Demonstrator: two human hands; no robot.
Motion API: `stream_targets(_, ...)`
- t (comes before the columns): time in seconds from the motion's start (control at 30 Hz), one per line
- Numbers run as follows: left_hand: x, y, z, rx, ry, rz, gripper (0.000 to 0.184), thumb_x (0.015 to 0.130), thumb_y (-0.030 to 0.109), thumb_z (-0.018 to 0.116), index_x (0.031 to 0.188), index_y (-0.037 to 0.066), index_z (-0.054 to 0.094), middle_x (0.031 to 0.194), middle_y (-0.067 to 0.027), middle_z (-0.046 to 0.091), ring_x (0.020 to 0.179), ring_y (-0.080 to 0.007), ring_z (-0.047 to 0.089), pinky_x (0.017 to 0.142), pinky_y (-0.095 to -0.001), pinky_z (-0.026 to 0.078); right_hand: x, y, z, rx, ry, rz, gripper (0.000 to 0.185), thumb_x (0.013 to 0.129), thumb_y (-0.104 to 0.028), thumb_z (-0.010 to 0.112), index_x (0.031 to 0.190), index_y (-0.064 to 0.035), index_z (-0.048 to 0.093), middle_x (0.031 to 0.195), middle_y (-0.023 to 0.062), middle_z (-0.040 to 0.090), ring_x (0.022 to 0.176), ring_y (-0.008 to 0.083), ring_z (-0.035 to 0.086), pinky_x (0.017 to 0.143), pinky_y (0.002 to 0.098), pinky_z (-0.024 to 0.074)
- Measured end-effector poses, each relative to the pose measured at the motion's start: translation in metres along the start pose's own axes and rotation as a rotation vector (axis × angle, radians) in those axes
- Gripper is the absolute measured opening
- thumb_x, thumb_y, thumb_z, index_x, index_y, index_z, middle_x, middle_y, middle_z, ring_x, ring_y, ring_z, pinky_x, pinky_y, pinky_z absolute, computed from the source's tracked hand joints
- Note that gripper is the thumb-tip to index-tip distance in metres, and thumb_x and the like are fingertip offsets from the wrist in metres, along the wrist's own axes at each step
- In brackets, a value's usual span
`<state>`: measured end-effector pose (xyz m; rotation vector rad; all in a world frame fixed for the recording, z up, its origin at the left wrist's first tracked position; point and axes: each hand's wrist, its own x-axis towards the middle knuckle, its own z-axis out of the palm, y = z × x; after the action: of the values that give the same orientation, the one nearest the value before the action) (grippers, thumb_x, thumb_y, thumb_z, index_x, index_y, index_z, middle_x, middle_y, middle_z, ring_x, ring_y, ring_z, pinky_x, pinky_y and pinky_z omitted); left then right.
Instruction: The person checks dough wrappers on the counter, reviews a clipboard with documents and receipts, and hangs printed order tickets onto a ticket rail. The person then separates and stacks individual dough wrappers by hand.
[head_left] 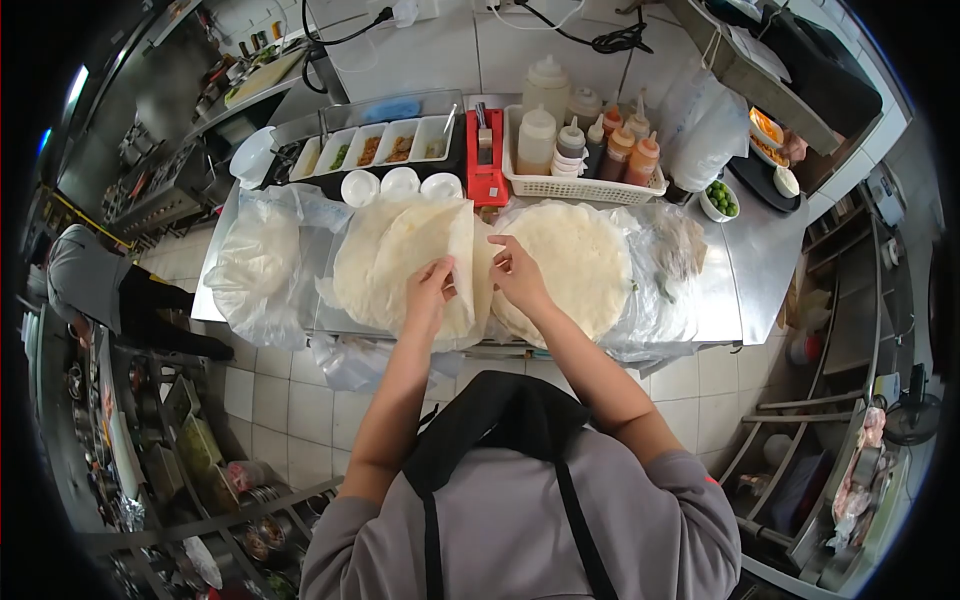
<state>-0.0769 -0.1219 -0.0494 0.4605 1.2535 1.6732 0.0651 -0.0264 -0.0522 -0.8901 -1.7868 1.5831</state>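
Note:
Two piles of large, thin, pale round flatbreads lie side by side on plastic on the steel counter. My left hand [432, 285] is closed at the right part of the left flatbread stack [385, 255], its fingers pinching a flatbread whose right edge stands raised. My right hand [515, 275] is just right of that raised edge, over the left side of the right flatbread stack [575, 265]. Its fingers are bent and apart, the index finger pointing left, with nothing visible in them.
Behind the stacks are a topping tray [375, 148], white bowls [400, 183], a red device [487, 160] and a basket [590, 188] of sauce bottles. Plastic bags [255, 265] flank the stacks. A bowl of green limes [719, 201] sits right. Another person [95, 280] bends at far left.

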Motion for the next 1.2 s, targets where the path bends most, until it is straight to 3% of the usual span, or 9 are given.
stream_targets(0.17,0.010,0.004,-0.006,-0.182,0.103,0.145,0.022,0.086,0.020,0.058,0.097,0.001,0.061,0.091,-0.0062,0.062,0.080,-0.0144,0.060,0.071,-0.0273,0.049,0.005,-0.004,0.001,0.017,0.039,0.168,0.042,0.077,-0.014,0.062,0.116,-0.0068,0.049,0.097,0.0153,0.054,0.073,0.0247,0.061,0.058,0.0326,0.0515)
stream_targets(0.27,0.000,0.059,-0.022,-0.288,0.151,0.132,0.032,0.088,0.026,0.052,0.106,0.000,0.058,0.099,-0.0090,0.063,0.088,-0.0192,0.061,0.078,-0.0295,0.050,0.026,0.024,0.007,-0.539,0.326,-0.194,0.043,0.074,-0.020,0.066,0.111,-0.0036,0.050,0.106,0.0196,0.052,0.081,0.0342,0.061,0.068,0.0384,0.0503)
stream_targets(0.37,-0.006,0.114,-0.052,-0.338,0.066,0.172,0.037,0.089,0.030,0.048,0.109,0.000,0.056,0.100,-0.0099,0.063,0.089,-0.0220,0.062,0.078,-0.0332,0.051,0.043,0.028,0.007,-0.496,0.300,-0.110,0.047,0.070,-0.022,0.070,0.107,-0.0005,0.051,0.104,0.0220,0.055,0.086,0.0408,0.059,0.075,0.0426,0.0478)
stream_targets(0.57,-0.023,0.183,-0.085,-0.302,0.035,0.240,0.037,0.089,0.031,0.045,0.107,0.001,0.058,0.100,-0.0123,0.062,0.086,-0.0247,0.063,0.077,-0.0386,0.052,0.060,-0.003,-0.007,-0.130,-0.214,0.218,0.042,0.073,-0.019,0.070,0.108,-0.0012,0.053,0.087,0.0080,0.063,0.080,0.0196,0.061,0.072,0.0303,0.0481)
stream_targets(0.67,0.005,0.185,-0.107,-0.094,0.185,0.277,0.033,0.087,0.030,0.050,0.100,0.001,0.060,0.091,-0.0095,0.064,0.081,-0.0202,0.062,0.073,-0.0332,0.050,0.031,-0.044,-0.019,0.447,-0.193,0.163,0.037,0.081,-0.016,0.064,0.113,-0.0014,0.053,0.091,0.0048,0.062,0.079,0.0149,0.060,0.073,0.0293,0.0486)
stream_targets(0.8,0.041,0.137,-0.091,0.358,0.234,0.495,0.031,0.087,0.031,0.054,0.096,0.003,0.063,0.087,-0.0060,0.064,0.084,-0.0139,0.058,0.077,-0.0263,0.044,0.010,-0.080,-0.048,0.590,-0.149,0.022,0.040,0.086,-0.018,0.060,0.117,0.0035,0.048,0.101,0.0064,0.060,0.089,0.0141,0.058,0.076,0.0255,0.0459)
stream_targets(0.93,0.051,0.065,-0.035,0.709,-0.057,0.334,0.040,0.090,0.040,0.047,0.099,0.004,0.062,0.094,-0.0053,0.063,0.088,-0.0130,0.056,0.082,-0.0267,0.041,0.014,-0.086,-0.064,0.417,-0.059,-0.054,0.047,0.088,-0.016,0.057,0.127,0.0025,0.039,0.106,0.0059,0.058,0.096,0.0113,0.054,0.083,0.0244,0.0425)
stream_targets(1.07,0.043,-0.005,0.016,0.076,-0.432,-0.345,0.059,0.088,0.055,0.041,0.102,0.001,0.060,0.098,-0.0079,0.063,0.093,-0.0147,0.057,0.082,-0.0300,0.044,-0.010,-0.126,-0.080,0.550,-0.210,-0.177,0.035,0.088,-0.013,0.055,0.120,-0.0008,0.048,0.104,0.0043,0.060,0.091,0.0100,0.056,0.079,0.0240,0.0457)
stream_targets(1.2,0.007,0.010,0.046,-0.294,-0.661,-0.413,0.046,0.086,0.042,0.054,0.103,-0.001,0.058,0.097,-0.0073,0.064,0.090,-0.0159,0.060,0.079,-0.0288,0.048,-0.024,-0.121,-0.126,0.415,0.021,-0.180,0.031,0.087,-0.010,0.057,0.115,-0.0001,0.051,0.097,0.0029,0.062,0.087,0.0088,0.058,0.079,0.0212,0.0448)
